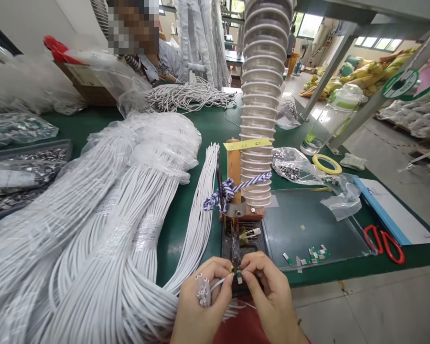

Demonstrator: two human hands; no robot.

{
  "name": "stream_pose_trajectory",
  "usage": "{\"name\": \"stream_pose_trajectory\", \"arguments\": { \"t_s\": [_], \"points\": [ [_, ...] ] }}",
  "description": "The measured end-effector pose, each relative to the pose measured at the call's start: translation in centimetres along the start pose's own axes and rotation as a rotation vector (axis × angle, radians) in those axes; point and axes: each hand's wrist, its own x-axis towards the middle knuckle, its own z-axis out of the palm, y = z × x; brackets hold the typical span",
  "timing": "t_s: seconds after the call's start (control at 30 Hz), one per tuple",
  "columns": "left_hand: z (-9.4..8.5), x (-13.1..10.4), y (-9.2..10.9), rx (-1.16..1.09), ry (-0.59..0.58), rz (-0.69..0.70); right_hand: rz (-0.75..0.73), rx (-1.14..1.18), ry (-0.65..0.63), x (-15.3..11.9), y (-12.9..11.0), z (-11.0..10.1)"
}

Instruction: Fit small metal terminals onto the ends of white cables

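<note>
My left hand (204, 296) is closed round a bundle of white cables (202, 289), whose cut ends show between thumb and fingers; one cable runs out to its fingertips. Close beside it, my right hand (268, 291) pinches a small green-and-silver connector (240, 276) at the tip of the soldering iron (235, 239). The iron stands upright with its wooden handle (233, 167) tied by a blue-and-white cord (229, 191). Whether cable and connector touch is too small to tell. Several small connectors (313, 255) lie on the clear mat at the right.
Large bundles of white cable (103, 267) cover the left. A ribbed hose (260, 95) rises behind the iron. Red scissors (390, 246), yellow tape (327, 164), a blue-edged board (397, 210) and a bottle (326, 119) are at the right. A person (157, 62) sits across the table.
</note>
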Motion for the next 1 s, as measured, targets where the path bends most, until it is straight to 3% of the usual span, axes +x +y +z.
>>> {"name": "stream_pose_trajectory", "arguments": {
  "t_s": [0.1,0.27,0.53,0.7,1.0],
  "points": [
    [-0.1,-0.1,-0.7,-0.037,0.01,-0.026,0.029,-0.035,-0.011,-0.2,0.5,-0.3],
    [0.0,-0.5,-1.9,-0.12,0.078,-0.083,0.135,-0.174,-0.142,-0.1,0.2,-0.6],
    [0.6,-0.9,-2.8,-0.209,0.096,-0.094,0.151,-0.181,-0.131,0.7,-0.7,-0.6],
    [0.0,-0.5,-2.1,-0.182,0.062,-0.082,0.269,-0.078,-0.181,0.9,-0.7,-0.9],
    [0.3,-0.1,-0.5,-0.076,0.103,-0.045,0.201,-0.052,-0.203,0.4,-0.3,-1.4]
  ]
}}
